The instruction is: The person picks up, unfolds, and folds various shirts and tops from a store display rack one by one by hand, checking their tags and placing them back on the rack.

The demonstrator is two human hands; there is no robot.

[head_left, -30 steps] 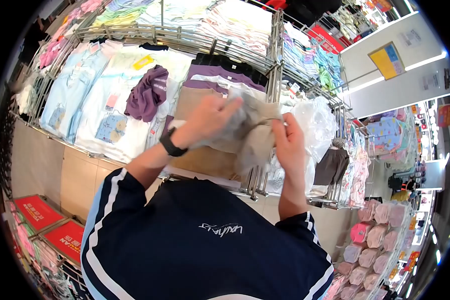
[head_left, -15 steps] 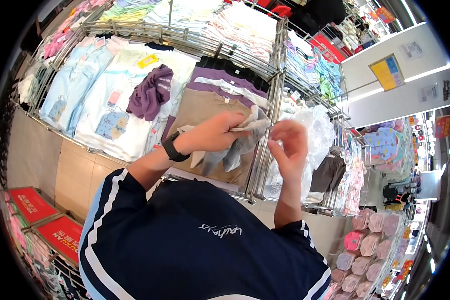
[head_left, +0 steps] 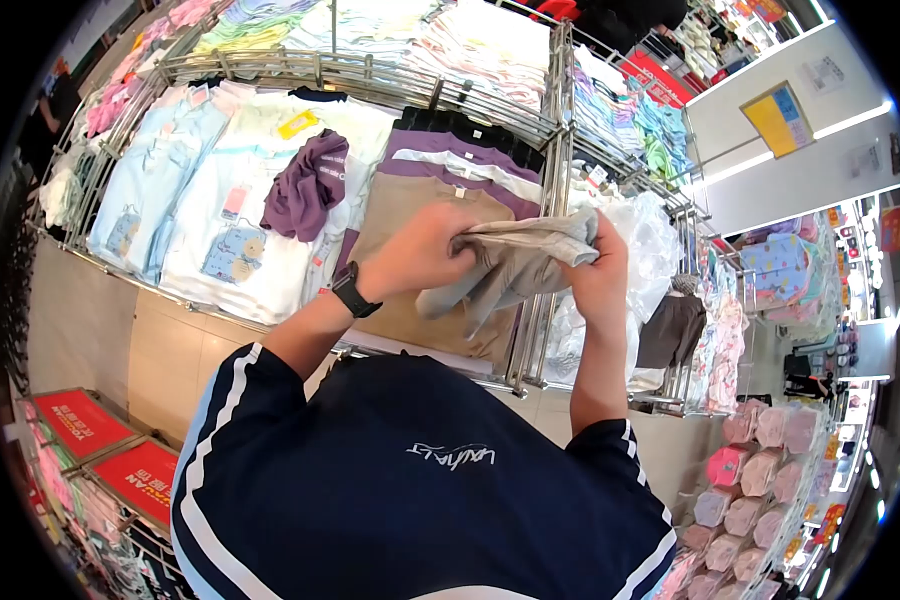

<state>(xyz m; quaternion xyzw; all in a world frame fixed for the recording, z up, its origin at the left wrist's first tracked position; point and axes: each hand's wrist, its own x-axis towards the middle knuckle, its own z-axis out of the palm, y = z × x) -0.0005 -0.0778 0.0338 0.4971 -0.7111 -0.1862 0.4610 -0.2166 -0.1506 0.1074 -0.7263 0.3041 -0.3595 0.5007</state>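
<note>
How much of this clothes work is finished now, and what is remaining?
The brown shirt already lies flat. In hand: a light grey-beige garment, bunched between the left hand and right hand. Apparently left: neatening that one, and perhaps the crumpled purple garment.

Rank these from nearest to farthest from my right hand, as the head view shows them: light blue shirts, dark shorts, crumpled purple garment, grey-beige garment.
From the right hand:
1. Grey-beige garment: in its fingers.
2. Dark shorts: just to its right.
3. Crumpled purple garment: left, on white shirts.
4. Light blue shirts: far left.
</note>
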